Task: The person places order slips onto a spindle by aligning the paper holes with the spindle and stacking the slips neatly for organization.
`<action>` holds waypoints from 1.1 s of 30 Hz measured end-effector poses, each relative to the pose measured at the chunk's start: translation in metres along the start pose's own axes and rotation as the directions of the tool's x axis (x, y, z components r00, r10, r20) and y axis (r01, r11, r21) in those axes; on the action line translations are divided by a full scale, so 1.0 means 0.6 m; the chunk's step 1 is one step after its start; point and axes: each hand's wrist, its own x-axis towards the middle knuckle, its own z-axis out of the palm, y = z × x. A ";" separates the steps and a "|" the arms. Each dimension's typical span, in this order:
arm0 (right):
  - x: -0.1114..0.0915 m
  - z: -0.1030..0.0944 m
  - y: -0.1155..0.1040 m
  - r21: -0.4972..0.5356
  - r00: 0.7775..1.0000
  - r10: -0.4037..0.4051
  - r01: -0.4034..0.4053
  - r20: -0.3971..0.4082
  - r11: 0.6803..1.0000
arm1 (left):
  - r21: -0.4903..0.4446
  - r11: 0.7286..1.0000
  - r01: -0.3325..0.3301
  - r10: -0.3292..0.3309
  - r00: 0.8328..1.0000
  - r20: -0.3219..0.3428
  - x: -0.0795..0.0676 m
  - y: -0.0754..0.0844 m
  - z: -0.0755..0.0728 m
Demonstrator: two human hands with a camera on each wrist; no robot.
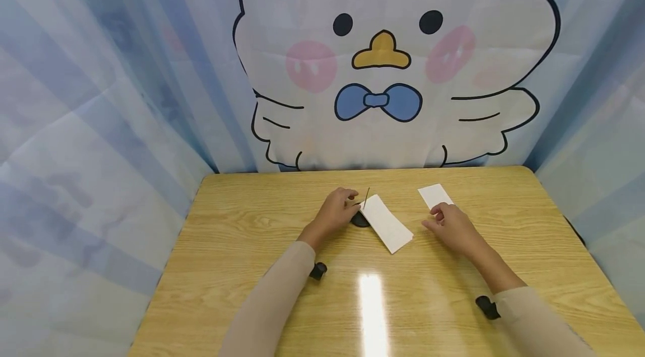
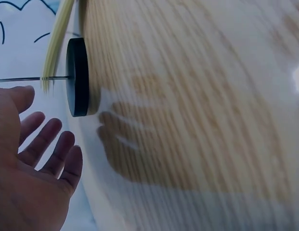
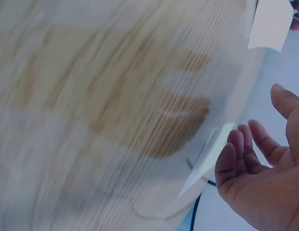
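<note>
A bill spike stands on the table, with a round black base (image 2: 78, 77) and a thin upright metal rod (image 1: 367, 197). Several white paper slips (image 1: 388, 225) are pierced by the rod near one end and stick out from it toward the front right. My left hand (image 1: 335, 210) is beside the spike on its left, fingers relaxed and apart, holding nothing; the left wrist view shows the thumb close to the rod. At the right, another white paper (image 1: 434, 195) lies on the table. Over its near edge hovers my right hand (image 1: 456, 228), fingers loosely bent, nothing between them.
The wooden table (image 1: 242, 267) ends at a printed curtain (image 1: 312, 139) behind, with curtains on both sides. A dark cable (image 3: 195, 211) runs past the table's edge at the right. Black wrist-camera mounts (image 1: 318, 271) stick out from both sleeves. Light glares on the front middle.
</note>
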 end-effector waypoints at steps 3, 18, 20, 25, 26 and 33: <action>-0.003 -0.013 0.012 -0.003 1.000 0.030 -0.030 -0.004 1.000 | 0.005 1.000 0.000 0.000 1.000 0.010 -0.006 -0.005 0.000; -0.005 -0.037 0.075 -0.050 0.985 0.153 -0.157 -0.076 0.986 | 0.176 0.984 -0.014 0.006 0.999 0.050 -0.008 -0.018 0.011; -0.004 -0.038 0.078 -0.044 0.981 0.180 -0.183 -0.067 0.982 | 0.194 0.981 -0.008 -0.001 0.999 0.048 -0.008 -0.018 0.012; -0.004 -0.035 0.084 -0.062 0.977 0.210 -0.213 -0.041 0.975 | 0.211 0.977 0.004 -0.012 0.999 0.038 -0.010 -0.015 0.013; -0.004 -0.035 0.086 -0.066 0.976 0.217 -0.219 -0.037 0.973 | 0.212 0.977 0.005 -0.013 0.999 0.038 -0.010 -0.015 0.013; -0.012 -0.029 0.083 -0.096 0.972 0.229 -0.232 -0.047 0.968 | 0.214 0.977 0.021 -0.031 0.999 0.041 -0.011 -0.013 0.014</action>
